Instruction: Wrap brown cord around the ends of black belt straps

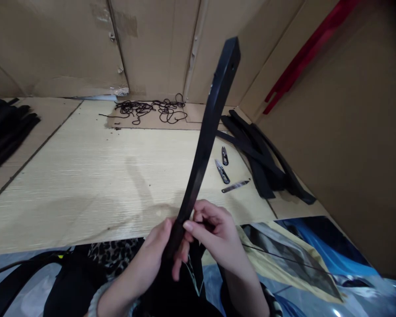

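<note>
A long, slightly curved black strip (204,141) rises at a tilt from my lap over the table, its squared upper end showing a small hole. Around its lower part my left hand (156,246) is closed, the thumb lying along the side. My right hand (218,229) pinches the strip just above, with thumb and bent fingers at its right edge. The strip's lowest end is dark against my clothing and hard to make out.
Two thread snips (222,171) and a small blade (236,186) lie right of the strip. Several black strips (260,154) are heaped at the right, more dark pieces (6,127) at the left. Tangled black cord (145,109) lies at the back before cardboard walls (158,48).
</note>
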The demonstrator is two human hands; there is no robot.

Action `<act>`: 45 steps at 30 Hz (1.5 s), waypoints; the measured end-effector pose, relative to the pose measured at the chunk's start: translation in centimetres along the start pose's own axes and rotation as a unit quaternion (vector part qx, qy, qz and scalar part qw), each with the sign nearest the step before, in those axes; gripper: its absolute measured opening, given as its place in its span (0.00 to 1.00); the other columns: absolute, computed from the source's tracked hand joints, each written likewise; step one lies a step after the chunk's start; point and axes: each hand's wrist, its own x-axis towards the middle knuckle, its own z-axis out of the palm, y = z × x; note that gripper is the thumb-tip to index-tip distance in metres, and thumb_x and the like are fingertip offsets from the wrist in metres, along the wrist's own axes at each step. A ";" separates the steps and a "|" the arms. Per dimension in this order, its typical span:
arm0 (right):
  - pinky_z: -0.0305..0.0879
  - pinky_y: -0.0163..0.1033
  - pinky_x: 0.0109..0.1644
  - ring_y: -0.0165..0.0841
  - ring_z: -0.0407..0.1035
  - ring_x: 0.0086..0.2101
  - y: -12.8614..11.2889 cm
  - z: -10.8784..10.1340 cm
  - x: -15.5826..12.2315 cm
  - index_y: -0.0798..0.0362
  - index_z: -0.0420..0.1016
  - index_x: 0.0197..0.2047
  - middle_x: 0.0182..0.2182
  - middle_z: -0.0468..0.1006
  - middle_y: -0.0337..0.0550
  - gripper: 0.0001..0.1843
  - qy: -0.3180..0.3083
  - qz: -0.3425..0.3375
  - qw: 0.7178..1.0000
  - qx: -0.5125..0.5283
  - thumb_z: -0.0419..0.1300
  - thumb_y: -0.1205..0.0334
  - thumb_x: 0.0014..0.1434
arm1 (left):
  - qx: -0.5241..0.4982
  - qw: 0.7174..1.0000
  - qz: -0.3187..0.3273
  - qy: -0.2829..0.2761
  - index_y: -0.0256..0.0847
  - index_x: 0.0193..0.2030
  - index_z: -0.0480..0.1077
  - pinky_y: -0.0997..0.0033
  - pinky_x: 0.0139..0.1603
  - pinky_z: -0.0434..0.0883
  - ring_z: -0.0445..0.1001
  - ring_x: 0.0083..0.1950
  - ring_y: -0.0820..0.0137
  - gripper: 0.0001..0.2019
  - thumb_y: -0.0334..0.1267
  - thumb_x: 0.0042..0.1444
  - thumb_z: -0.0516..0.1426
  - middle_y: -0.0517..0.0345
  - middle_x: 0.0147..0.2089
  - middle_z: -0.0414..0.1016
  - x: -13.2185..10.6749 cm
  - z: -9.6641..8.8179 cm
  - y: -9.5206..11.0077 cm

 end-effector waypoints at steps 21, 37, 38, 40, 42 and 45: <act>0.45 0.28 0.21 0.21 0.48 0.20 -0.2 -0.1 0.4 0.54 0.70 0.32 0.20 0.55 0.28 0.16 -0.100 0.079 0.985 0.116 0.71 0.56 0.48 | -0.057 0.997 -0.057 0.019 0.41 0.13 0.61 0.74 0.12 0.50 0.53 0.10 0.77 0.32 0.64 0.57 0.46 0.62 0.08 0.54 0.5 0.1 -1.6; 0.52 0.32 0.25 0.25 0.55 0.23 -0.3 -1.1 0.3 0.55 0.75 0.32 0.20 0.60 0.32 0.12 -0.044 0.037 0.998 0.012 0.66 0.53 0.55 | 0.027 0.993 0.062 0.095 0.38 0.28 0.67 0.78 0.17 0.58 0.61 0.16 0.78 0.23 0.57 0.62 0.50 0.62 0.20 0.68 0.4 0.1 -0.9; 0.52 0.32 0.26 0.25 0.55 0.23 -0.2 -1.4 0.4 0.55 0.77 0.35 0.20 0.60 0.32 0.13 -0.060 0.034 0.997 0.024 0.66 0.53 0.56 | 0.004 0.996 0.039 0.084 0.38 0.28 0.66 0.79 0.15 0.55 0.59 0.15 0.79 0.23 0.57 0.62 0.51 0.62 0.19 0.67 0.4 0.0 -1.0; 0.53 0.33 0.27 0.25 0.55 0.23 0.1 -1.5 0.5 0.54 0.78 0.40 0.21 0.59 0.32 0.16 -0.084 0.033 0.994 0.055 0.66 0.51 0.55 | -0.039 0.998 -0.012 0.052 0.38 0.30 0.67 0.81 0.13 0.50 0.55 0.13 0.80 0.23 0.58 0.61 0.51 0.65 0.16 0.64 0.5 -0.1 -0.9; 0.53 0.33 0.27 0.25 0.55 0.23 0.4 -1.5 0.7 0.54 0.78 0.41 0.20 0.58 0.31 0.19 -0.087 0.036 0.993 0.073 0.67 0.49 0.53 | -0.078 0.995 -0.059 0.006 0.38 0.29 0.66 0.81 0.13 0.47 0.51 0.11 0.81 0.25 0.60 0.62 0.48 0.67 0.13 0.59 0.5 -0.2 -0.9; 0.51 0.31 0.24 0.24 0.54 0.21 0.5 -1.0 0.7 0.54 0.74 0.38 0.20 0.57 0.29 0.19 -0.055 0.066 0.993 0.078 0.68 0.49 0.51 | -0.067 0.996 -0.054 -0.029 0.38 0.30 0.67 0.79 0.14 0.47 0.51 0.12 0.81 0.30 0.64 0.61 0.42 0.67 0.14 0.59 0.7 -0.3 -0.7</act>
